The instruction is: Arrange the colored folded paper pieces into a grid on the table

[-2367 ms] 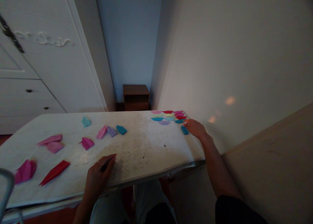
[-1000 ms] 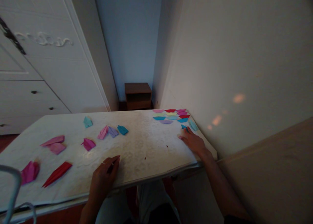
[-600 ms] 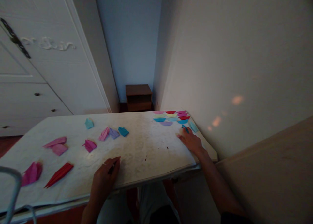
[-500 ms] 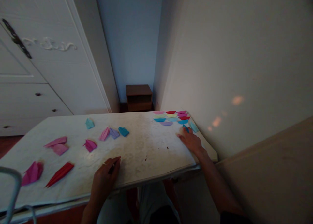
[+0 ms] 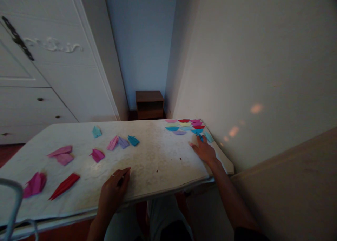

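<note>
While touching a blue folded paper [image 5: 200, 136] with the fingertips of the right hand [image 5: 206, 152], holds the thumb spread aside, clasping nothing. Has that paper straight ahead of the fingers, near the right end of the table [image 5: 168, 163], with the long axis seemingly in line with them, though partly covered. Has a blue strip [image 5: 196, 131] just beyond, touching or nearly so. Curls the left hand [image 5: 113, 189] well apart, by the near edge; cannot tell of anything inside.
</note>
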`<act>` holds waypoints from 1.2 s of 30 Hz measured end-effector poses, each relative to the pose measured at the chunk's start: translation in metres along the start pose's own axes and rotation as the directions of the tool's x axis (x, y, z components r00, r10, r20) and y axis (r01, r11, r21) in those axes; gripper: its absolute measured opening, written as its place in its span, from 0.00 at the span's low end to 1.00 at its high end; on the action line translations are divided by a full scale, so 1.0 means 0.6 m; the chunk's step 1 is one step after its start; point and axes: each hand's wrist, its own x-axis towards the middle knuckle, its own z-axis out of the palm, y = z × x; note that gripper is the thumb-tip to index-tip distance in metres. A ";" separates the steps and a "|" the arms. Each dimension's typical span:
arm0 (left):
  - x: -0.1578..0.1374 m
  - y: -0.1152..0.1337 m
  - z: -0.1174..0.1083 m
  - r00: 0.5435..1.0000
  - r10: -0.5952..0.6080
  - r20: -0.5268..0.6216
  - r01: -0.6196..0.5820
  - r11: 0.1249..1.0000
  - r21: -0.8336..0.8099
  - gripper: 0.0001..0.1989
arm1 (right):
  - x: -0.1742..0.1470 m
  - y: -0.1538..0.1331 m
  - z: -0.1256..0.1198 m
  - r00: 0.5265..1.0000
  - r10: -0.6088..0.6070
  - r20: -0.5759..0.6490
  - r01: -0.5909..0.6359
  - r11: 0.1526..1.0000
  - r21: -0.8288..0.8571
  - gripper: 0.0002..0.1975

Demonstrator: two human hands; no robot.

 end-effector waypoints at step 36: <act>0.015 -0.049 -0.082 0.972 -0.199 -0.124 0.194 0.979 -0.056 0.16 | -0.094 -0.098 0.058 0.920 -0.352 -0.170 0.374 0.666 0.645 0.25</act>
